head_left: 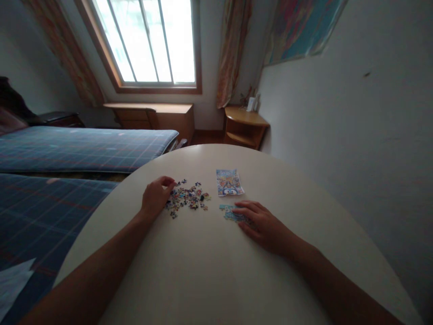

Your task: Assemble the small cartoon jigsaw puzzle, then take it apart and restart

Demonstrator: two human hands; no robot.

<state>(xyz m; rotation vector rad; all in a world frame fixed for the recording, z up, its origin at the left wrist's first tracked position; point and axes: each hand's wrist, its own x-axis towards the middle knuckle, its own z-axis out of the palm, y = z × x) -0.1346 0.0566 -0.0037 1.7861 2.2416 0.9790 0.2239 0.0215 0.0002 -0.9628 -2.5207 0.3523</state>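
Observation:
My left hand [158, 195] is at the left edge of a loose pile of jigsaw puzzle pieces [189, 197]. Its thumb and forefinger are pinched at the pile, on what looks like a small puzzle piece, mostly hidden by the fingertips. My right hand [262, 224] lies with its fingers stretched out over a light-blue joined section of puzzle [231, 213], covering its right part. Just beyond that section lies a colourful picture sheet [229, 183] with a penguin-like figure at its near edge.
Everything rests on a round cream table [206, 280]. A bed with a blue plaid cover [84, 146] stands to the left, with white paper [15, 284] at lower left. A wooden corner shelf [245, 118] and a low desk [169, 113] are beyond; a white wall [372, 135] runs along the right.

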